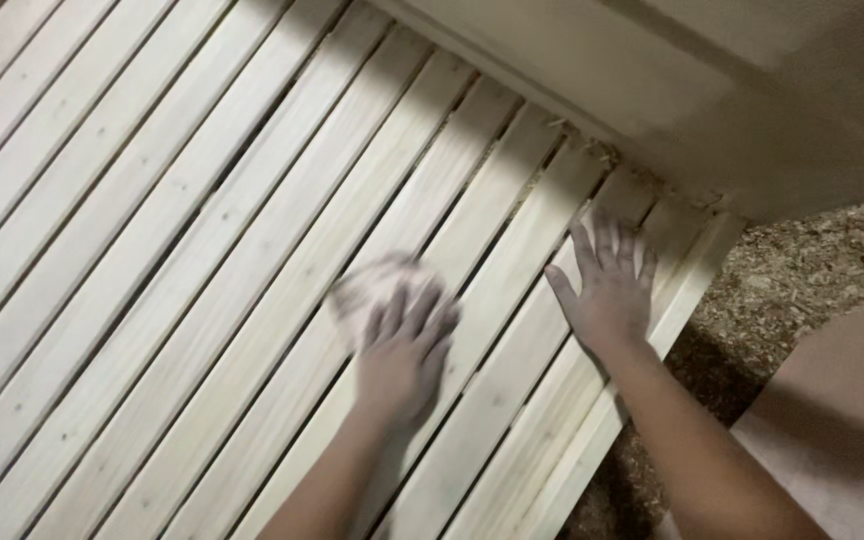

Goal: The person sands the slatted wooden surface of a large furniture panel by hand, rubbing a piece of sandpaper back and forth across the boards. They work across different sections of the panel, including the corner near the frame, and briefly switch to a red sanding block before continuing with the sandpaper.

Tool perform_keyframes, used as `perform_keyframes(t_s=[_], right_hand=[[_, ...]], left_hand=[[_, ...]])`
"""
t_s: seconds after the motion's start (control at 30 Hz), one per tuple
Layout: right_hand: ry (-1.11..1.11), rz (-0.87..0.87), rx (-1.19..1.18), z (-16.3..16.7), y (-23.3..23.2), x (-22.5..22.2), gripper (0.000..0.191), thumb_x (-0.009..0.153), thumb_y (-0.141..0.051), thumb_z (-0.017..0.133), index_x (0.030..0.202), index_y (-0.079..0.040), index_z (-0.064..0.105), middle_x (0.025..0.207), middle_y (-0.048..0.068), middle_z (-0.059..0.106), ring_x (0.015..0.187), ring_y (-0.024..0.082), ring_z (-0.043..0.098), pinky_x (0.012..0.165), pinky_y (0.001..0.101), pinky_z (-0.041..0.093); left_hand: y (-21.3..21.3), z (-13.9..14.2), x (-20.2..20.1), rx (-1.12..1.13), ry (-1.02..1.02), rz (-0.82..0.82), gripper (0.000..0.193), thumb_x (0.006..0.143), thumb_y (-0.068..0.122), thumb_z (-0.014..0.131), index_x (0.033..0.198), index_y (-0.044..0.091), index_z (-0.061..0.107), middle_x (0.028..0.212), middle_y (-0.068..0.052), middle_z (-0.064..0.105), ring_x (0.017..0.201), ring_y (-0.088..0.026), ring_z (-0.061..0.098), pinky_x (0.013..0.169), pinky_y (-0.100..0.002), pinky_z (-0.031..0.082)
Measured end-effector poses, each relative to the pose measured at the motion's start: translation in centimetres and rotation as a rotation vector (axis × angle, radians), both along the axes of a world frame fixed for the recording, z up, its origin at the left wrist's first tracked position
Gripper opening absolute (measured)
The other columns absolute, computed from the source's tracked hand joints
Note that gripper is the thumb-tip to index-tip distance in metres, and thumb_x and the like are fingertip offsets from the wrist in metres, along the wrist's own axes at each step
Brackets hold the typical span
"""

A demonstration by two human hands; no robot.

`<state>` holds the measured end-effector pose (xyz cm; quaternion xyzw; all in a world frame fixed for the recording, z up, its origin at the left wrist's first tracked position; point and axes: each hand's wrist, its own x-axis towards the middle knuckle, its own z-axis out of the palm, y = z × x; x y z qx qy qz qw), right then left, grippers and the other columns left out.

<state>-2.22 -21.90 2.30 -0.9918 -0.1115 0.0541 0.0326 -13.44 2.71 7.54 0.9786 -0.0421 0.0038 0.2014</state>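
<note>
A panel of pale wooden slats (182,250) lies under both hands, running diagonally across the view. My left hand (407,345) is blurred with motion and presses a crumpled pale sheet, perhaps sandpaper or a cloth (367,285), onto the slats near the middle. My right hand (607,285) rests flat on the slats near the panel's right edge, fingers spread, holding nothing.
A thick pale board or frame piece (672,90) crosses the top right above the slats' ends. To the right of the panel, the ground (802,270) is covered in sawdust. A flat brownish sheet (842,430) lies at the lower right.
</note>
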Motion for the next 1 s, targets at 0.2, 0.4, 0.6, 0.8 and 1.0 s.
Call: perform_keyframes(t_s=[0.2,0.4,0.6,0.8,1.0], right_hand=[[0.053,-0.129,-0.04,-0.8,-0.1,0.8,0.08,0.099,-0.07,0.028,0.167,-0.03,0.016,0.169,0.006,0.013,0.156,0.031,0.007,0.124,0.0582,-0.001],[-0.089,-0.095,0.026,-0.6,0.1,0.0,0.074,0.097,-0.065,0.036,0.162,-0.031,0.024,0.173,0.001,0.016,0.159,0.028,0.01,0.126,0.0566,0.001],[-0.11,-0.076,0.048,0.0,0.3,0.3,0.076,0.095,-0.065,0.039,0.161,-0.029,0.025,0.171,0.002,0.015,0.157,0.029,0.01,0.123,0.0573,0.003],[-0.079,-0.098,0.067,0.1,0.3,0.2,0.077,0.094,-0.065,0.04,0.16,-0.029,0.029,0.17,0.001,0.017,0.156,0.029,0.014,0.123,0.0591,0.004],[-0.044,-0.103,0.02,-0.1,0.3,0.0,0.074,0.095,-0.065,0.038,0.161,-0.03,0.028,0.17,0.002,0.018,0.157,0.028,0.015,0.124,0.0589,0.003]], left_hand=[[0.0,-3.1,2.0,0.012,0.022,-0.013,0.043,0.094,0.03,0.052,0.135,0.03,0.068,0.157,-0.004,0.045,0.148,-0.037,0.033,0.116,-0.058,0.024],[-7.0,-2.5,20.5,-0.05,-0.144,-0.017,0.043,0.099,0.035,0.05,0.137,0.021,0.065,0.156,-0.006,0.05,0.151,-0.034,0.036,0.122,-0.055,0.027],[-4.7,-1.0,13.4,-0.15,-0.103,-0.025,0.048,0.1,0.035,0.053,0.143,0.015,0.061,0.16,-0.008,0.046,0.149,-0.04,0.035,0.118,-0.057,0.027],[-4.1,-4.6,10.3,0.004,-0.061,0.047,0.043,0.097,0.033,0.052,0.135,0.021,0.067,0.159,-0.007,0.045,0.15,-0.038,0.033,0.117,-0.058,0.025],[-8.9,-3.0,20.1,0.168,0.087,0.054,0.04,0.102,0.038,0.05,0.131,0.02,0.069,0.16,-0.01,0.046,0.156,-0.034,0.031,0.127,-0.052,0.021]])
